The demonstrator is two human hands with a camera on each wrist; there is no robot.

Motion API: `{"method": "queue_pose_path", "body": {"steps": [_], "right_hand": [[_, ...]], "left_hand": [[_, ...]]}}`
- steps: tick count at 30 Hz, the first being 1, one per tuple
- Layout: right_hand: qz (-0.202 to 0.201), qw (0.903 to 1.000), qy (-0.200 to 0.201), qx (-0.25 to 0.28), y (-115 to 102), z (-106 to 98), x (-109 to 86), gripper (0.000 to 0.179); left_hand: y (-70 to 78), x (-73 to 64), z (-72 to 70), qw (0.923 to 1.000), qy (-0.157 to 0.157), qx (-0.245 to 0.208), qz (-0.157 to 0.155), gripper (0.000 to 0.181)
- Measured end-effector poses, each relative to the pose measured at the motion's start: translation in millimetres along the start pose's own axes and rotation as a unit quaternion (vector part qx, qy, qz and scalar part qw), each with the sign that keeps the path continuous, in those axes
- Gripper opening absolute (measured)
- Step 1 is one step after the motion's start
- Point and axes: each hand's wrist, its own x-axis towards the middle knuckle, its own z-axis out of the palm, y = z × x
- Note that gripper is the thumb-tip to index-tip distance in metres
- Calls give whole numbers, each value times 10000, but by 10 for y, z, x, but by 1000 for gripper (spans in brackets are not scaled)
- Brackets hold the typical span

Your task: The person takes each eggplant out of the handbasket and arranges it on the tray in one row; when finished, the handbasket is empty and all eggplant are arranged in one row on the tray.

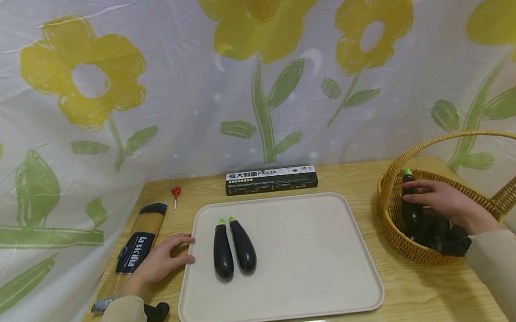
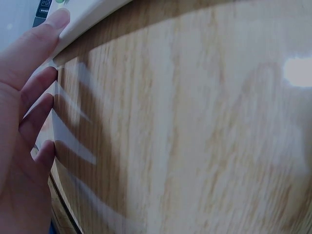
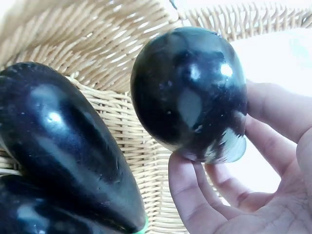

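Observation:
My right hand point(image 1: 449, 207) reaches over the wicker basket point(image 1: 397, 238) and grips a dark eggplant point(image 1: 412, 213), its green stem end up. The right wrist view shows the rounded end of this eggplant point(image 3: 187, 90) between thumb and fingers, with other eggplants point(image 3: 63, 141) lying in the basket beside it. On the beige tray point(image 1: 307, 256), two eggplants point(image 1: 233, 249) lie side by side toward the left. My left hand point(image 1: 166, 259) is at the tray's left edge, fingers relaxed, fingertips right at the rim point(image 2: 95, 22).
A pasta packet point(image 1: 136, 249) lies left of the tray, partly behind the left forearm, near a black object point(image 1: 157, 313). Behind the tray stands a pasta box point(image 1: 271, 181). A small red-topped item point(image 1: 176, 192) lies back left. The basket's tall handle point(image 1: 456, 136) arches over its opening.

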Motion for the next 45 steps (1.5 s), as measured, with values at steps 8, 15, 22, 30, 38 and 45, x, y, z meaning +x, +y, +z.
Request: {"method": "queue_pose_path", "body": {"steps": [8,15,22,30,38,45], "right_hand": [[-54,9989,331,-328,-134,54,-183,71],[-206,9967,294,-729,-285,159,-471,63],[-520,9970,69,-578,-393,330,-664,53],[-614,9974,-174,-338,-450,503,-781,50],[-674,9968,-255,-358,-531,639,-799,46],[-908,9933,-344,-625,-597,813,-610,42]], "left_hand": [[-22,-11,6,10000,7,-62,35,50],[-37,9,23,9999,-27,-133,-97,52],[-15,23,15,9999,-38,-112,-70,51],[2,26,14,9999,-56,-35,-90,51],[9,12,-3,9999,-90,-70,-112,50],[-7,17,12,9998,-89,-73,-146,50]]}}
